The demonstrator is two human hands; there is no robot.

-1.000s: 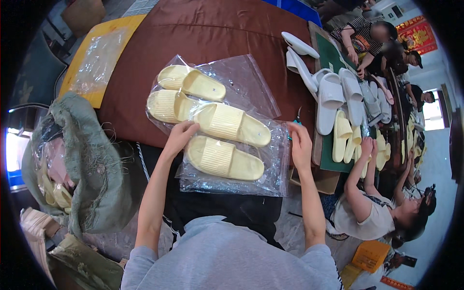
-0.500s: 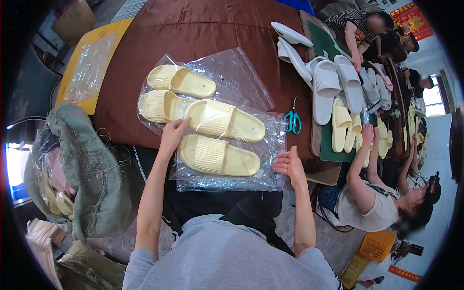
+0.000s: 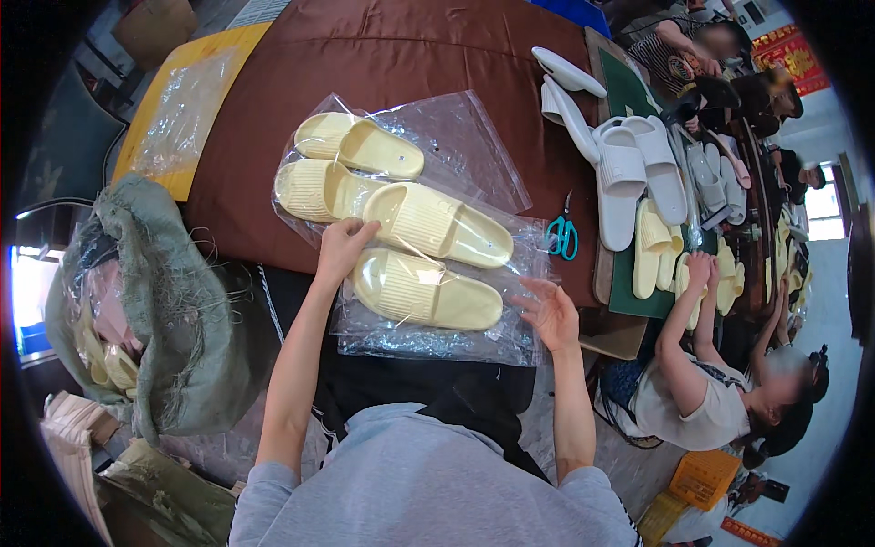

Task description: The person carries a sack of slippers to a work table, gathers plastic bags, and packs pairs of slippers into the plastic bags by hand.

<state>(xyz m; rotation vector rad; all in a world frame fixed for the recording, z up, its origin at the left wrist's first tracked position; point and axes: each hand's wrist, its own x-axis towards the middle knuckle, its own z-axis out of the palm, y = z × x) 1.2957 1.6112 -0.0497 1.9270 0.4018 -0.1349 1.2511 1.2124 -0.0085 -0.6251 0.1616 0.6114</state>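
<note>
A pair of pale yellow slippers (image 3: 428, 260) lies inside a clear plastic bag (image 3: 437, 333) at the near edge of a brown table (image 3: 410, 55). My left hand (image 3: 342, 251) grips the bag's left edge beside the slippers' heels. My right hand (image 3: 550, 313) hovers open at the bag's right edge, fingers spread, holding nothing. A second bagged yellow pair (image 3: 342, 159) lies just beyond, partly under the near pair.
Teal scissors (image 3: 562, 234) lie right of the bags. White slippers (image 3: 620, 169) and more yellow ones (image 3: 652, 251) sit on a green mat at the right, where another person (image 3: 720, 383) handles them. A grey-green sack (image 3: 173, 310) of slippers stands at my left. Empty bags (image 3: 178, 123) lie far left.
My right hand let go of the bag's far right corner, drew back toward me and opened. My left hand stayed on the bag's left edge.
</note>
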